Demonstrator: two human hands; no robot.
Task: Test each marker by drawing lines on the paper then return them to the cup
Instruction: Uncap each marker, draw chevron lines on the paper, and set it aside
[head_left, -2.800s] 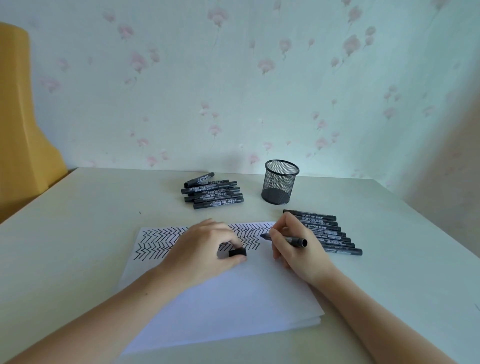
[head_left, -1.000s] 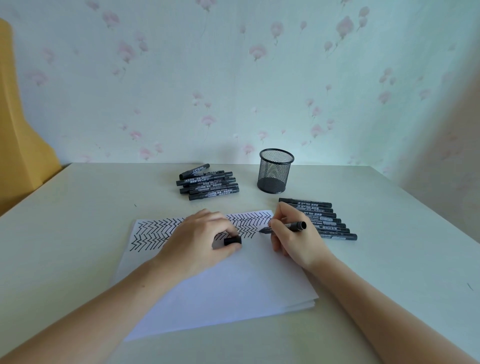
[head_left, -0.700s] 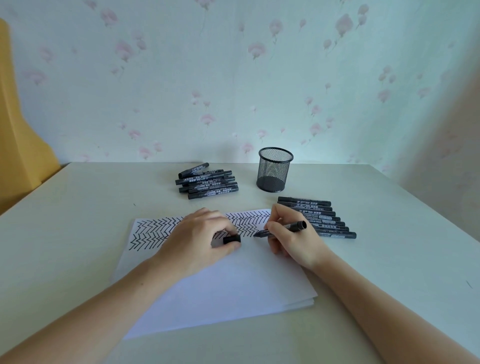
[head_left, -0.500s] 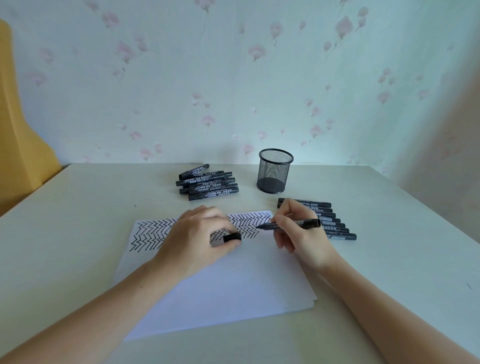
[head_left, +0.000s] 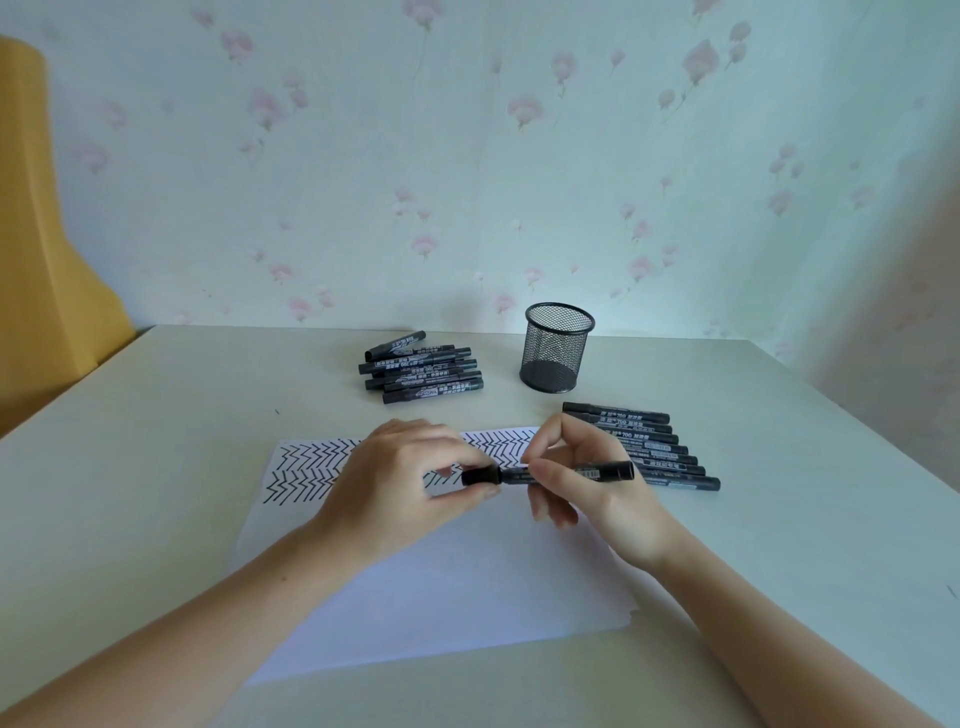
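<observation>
My right hand (head_left: 576, 488) grips a black marker (head_left: 587, 473), held level just above the white paper (head_left: 467, 587). My left hand (head_left: 400, 483) pinches the marker's black cap (head_left: 480, 476), which sits at the marker's tip end. Rows of black zigzag lines run along the paper's far edge. A black mesh cup (head_left: 556, 348) stands behind the paper and looks empty. Several black markers lie in a pile (head_left: 421, 371) left of the cup. Several more lie in a row (head_left: 649, 447) right of the paper, behind my right hand.
The pale table (head_left: 156, 467) reaches to a flowered wall at the back. A yellow chair back (head_left: 47, 234) rises past the table's left edge. The table's right edge runs diagonally near the wall.
My right hand has lifted the marker off the paper and turned it level. The cap in my left hand has met the marker's tip.
</observation>
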